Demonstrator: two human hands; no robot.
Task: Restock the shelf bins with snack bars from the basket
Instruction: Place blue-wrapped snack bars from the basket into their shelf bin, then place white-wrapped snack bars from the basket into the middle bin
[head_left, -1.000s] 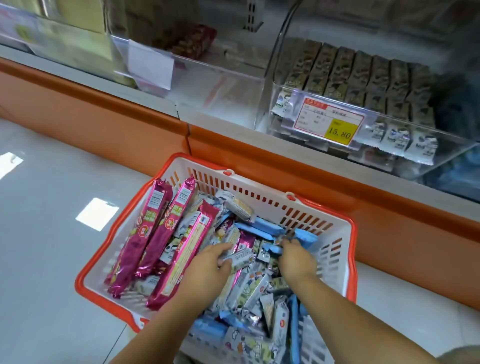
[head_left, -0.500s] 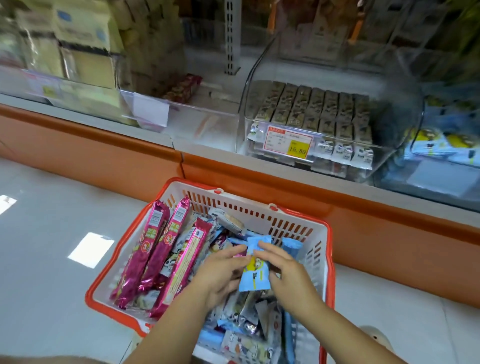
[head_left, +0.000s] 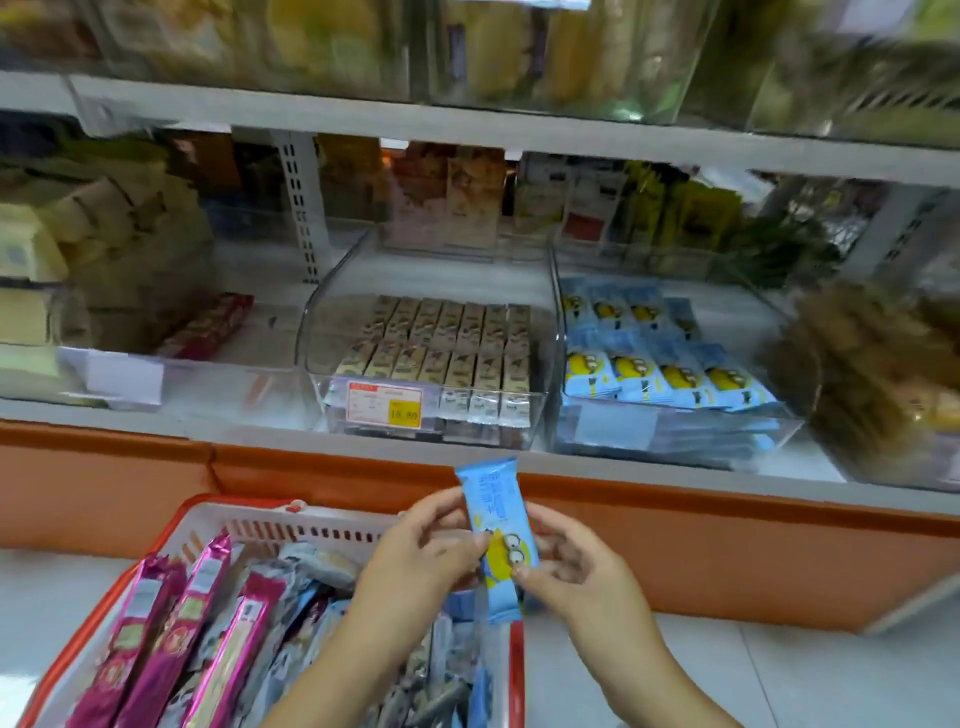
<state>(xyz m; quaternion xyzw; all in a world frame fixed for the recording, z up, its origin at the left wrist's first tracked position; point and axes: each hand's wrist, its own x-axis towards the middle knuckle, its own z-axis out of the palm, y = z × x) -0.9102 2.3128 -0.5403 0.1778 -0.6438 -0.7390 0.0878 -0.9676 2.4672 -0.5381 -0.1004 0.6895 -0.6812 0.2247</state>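
Shelf bins (head_left: 675, 364) nearer; blue bar (head_left: 496, 525) lifted from basket (head_left: 249, 519).

Upright blue snack bar (head_left: 497, 525) above basket (head_left: 311, 522)

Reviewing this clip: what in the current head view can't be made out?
- Top-shelf goods: motion blur, no type readable.
- Price tag: small print too small.
- Basket: near side cut off by the bottom edge.
- Blue bar: lower part covered by left hand and right hand.
- Brown snacks, far right: blurred.
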